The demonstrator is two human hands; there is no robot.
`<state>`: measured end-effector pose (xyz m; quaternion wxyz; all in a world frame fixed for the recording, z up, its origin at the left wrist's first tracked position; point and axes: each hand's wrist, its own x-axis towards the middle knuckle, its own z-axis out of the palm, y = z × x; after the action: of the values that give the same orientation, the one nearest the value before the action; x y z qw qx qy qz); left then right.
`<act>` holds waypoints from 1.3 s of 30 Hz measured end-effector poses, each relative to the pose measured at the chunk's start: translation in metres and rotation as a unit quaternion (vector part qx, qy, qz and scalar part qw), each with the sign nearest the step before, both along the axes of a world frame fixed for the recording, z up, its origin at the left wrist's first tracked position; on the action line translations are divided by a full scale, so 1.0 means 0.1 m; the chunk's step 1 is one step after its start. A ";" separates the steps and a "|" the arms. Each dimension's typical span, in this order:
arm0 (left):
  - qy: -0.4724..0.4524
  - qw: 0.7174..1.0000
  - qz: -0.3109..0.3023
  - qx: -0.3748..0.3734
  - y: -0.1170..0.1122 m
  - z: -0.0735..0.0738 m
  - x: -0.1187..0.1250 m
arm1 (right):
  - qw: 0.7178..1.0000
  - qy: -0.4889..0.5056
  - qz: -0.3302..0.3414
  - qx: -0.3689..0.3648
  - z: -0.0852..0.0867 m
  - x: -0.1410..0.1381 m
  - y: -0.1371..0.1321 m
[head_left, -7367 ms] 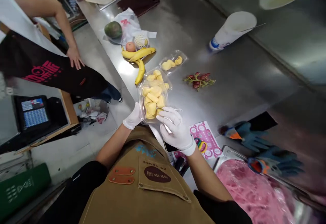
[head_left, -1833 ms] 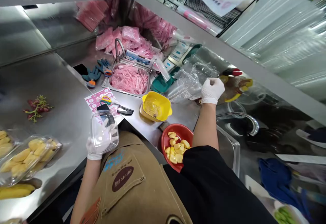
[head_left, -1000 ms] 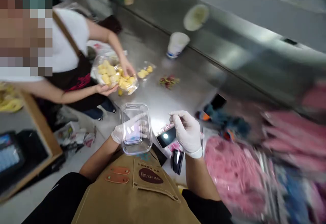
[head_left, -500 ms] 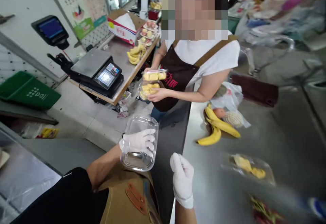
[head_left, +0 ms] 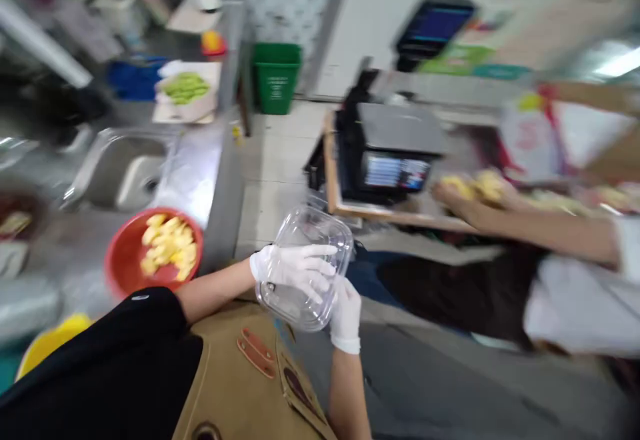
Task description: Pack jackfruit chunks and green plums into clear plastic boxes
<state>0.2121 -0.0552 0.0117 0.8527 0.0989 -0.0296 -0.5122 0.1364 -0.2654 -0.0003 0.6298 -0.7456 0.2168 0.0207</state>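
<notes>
A clear plastic container [head_left: 295, 305] is held in front of my apron, tilted. My left hand [head_left: 300, 268], in a white glove, supports it with the fingers spread across it; whether they lie inside or behind the clear wall I cannot tell. Also gloved, my right hand [head_left: 346, 313] has its fingers closed on the container's right edge. Left of my left forearm, a red bowl [head_left: 119, 270] on the steel counter holds yellow fruit chunks [head_left: 170, 247].
A sink [head_left: 107, 170] is set into the left counter, with green pieces [head_left: 186, 88] behind it. Ahead are a green bin [head_left: 277, 77] and a weighing scale [head_left: 400, 133] on a table. A co-worker's arm [head_left: 550, 227] reaches over that table with yellow fruit.
The view has swung left, bringing the sink and red bowl in. My right hand has come to the container's edge. The co-worker's hands with the yellow fruit are now over the scale table.
</notes>
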 end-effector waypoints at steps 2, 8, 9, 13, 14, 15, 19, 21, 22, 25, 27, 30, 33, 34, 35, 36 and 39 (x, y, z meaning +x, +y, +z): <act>0.002 0.994 0.113 0.012 0.37 0.03 -0.23 | 0.994 0.007 0.108 -0.015 -0.09 0.42 0.06; 0.008 0.926 0.376 0.039 1.19 0.20 -1.21 | 0.933 -0.098 0.342 -0.051 0.07 1.09 1.40; 0.010 0.909 0.414 0.049 1.29 0.23 -1.37 | 0.915 -0.126 0.379 -0.053 0.13 1.07 1.71; 0.031 0.776 0.619 0.115 1.78 0.36 -1.91 | 0.822 -0.203 0.530 -0.046 0.25 0.89 2.89; 0.046 0.735 0.664 0.130 1.90 0.38 -2.01 | 0.801 -0.216 0.556 -0.055 0.23 0.88 3.13; 0.062 0.698 0.700 0.141 2.00 0.40 -2.09 | 0.784 -0.228 0.573 -0.070 0.21 0.88 3.34; 0.106 0.609 0.771 0.151 2.19 0.31 -2.26 | 0.738 -0.253 0.595 -0.194 0.15 0.98 3.90; 0.127 0.600 0.777 0.141 2.16 0.20 -2.27 | 0.694 -0.251 0.619 -0.270 0.15 0.97 4.09; 0.139 0.603 0.775 0.133 2.13 0.13 -2.27 | 0.664 -0.244 0.636 -0.309 0.16 0.92 4.18; 0.166 0.610 0.767 0.109 2.05 -0.02 -2.29 | 0.569 -0.204 0.674 -0.424 0.17 0.69 4.45; 0.172 0.609 0.768 0.098 2.05 -0.08 -2.32 | 0.527 -0.181 0.675 -0.483 0.13 0.53 4.61; 0.170 0.607 0.771 0.092 2.07 -0.12 -2.40 | 0.505 -0.175 0.659 -0.530 0.04 0.38 4.77; 0.167 0.609 0.770 0.092 2.08 -0.15 -2.45 | 0.509 -0.181 0.641 -0.545 -0.05 0.34 4.83; 0.167 0.609 0.770 0.092 2.08 -0.16 -2.46 | 0.510 -0.180 0.639 -0.547 -0.08 0.34 4.83; 0.167 0.609 0.770 0.091 2.08 -0.17 -2.47 | 0.511 -0.178 0.639 -0.547 -0.10 0.34 4.82; 0.168 0.609 0.770 0.089 2.07 -0.17 -2.47 | 0.510 -0.178 0.640 -0.546 -0.11 0.35 4.81; 0.165 0.610 0.771 0.085 2.06 -0.17 -2.47 | 0.506 -0.192 0.642 -0.543 -0.13 0.38 4.76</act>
<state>-0.0349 0.1509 -0.0053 0.9110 0.0708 0.2420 0.3262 0.1746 0.2103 -0.0135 -0.0579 -0.8622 -0.4791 0.1542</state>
